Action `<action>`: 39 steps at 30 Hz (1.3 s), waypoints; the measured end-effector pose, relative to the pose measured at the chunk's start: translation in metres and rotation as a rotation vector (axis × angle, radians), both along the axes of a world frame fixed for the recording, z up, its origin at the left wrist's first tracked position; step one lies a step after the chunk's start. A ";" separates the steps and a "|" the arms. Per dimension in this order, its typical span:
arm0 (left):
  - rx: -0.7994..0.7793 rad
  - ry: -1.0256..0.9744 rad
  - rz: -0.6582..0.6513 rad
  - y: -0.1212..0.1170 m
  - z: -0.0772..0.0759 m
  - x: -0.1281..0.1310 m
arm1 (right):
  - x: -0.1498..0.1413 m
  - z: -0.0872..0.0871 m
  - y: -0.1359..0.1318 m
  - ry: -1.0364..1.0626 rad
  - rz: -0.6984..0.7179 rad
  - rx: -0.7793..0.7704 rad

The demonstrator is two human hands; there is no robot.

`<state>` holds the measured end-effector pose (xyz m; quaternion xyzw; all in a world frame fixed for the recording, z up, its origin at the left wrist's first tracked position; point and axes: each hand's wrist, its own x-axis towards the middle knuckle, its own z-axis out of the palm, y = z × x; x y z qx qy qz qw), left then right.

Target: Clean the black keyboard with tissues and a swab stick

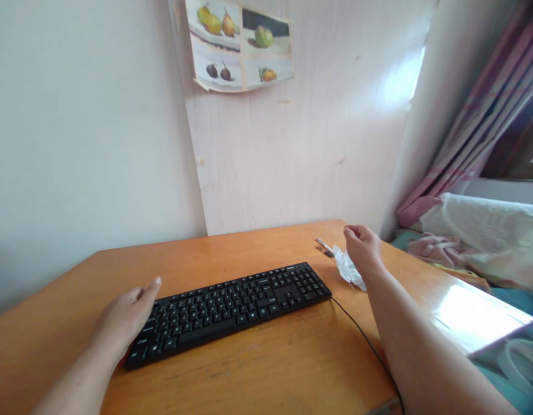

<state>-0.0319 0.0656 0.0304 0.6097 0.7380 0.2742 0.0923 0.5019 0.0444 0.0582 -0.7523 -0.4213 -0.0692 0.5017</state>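
Observation:
A black keyboard [231,311] lies aslant on the wooden desk, its number pad toward the right. Beside its left end is my left hand [130,314], thumb stretched out and apart; the other fingers are mostly hidden behind the hand. Whether it touches the keyboard I cannot tell. My right hand [365,245] is closed in a pinch, raised over the right side of the desk. Anything between its fingertips is too small or hidden to make out. Just left of that wrist lies a crumpled white, thin plastic or tissue piece [347,271].
Thin sticks like pens or brushes [324,248] lie behind the white piece. A black cable [365,337] runs from the keyboard past my right forearm. The desk [257,369] meets a wall board with fruit pictures [242,46]. Cloths [439,248] lie right, below a pink curtain [477,127].

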 end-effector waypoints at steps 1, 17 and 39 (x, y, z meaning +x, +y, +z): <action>0.006 0.009 -0.012 0.000 0.001 0.000 | 0.003 0.001 -0.002 -0.021 -0.061 -0.019; 0.058 -0.086 -0.057 0.000 -0.002 0.004 | 0.021 -0.036 -0.004 -0.068 -0.159 -0.726; 0.509 -0.190 -0.333 -0.026 0.011 0.050 | -0.039 0.026 -0.021 0.226 0.354 -0.179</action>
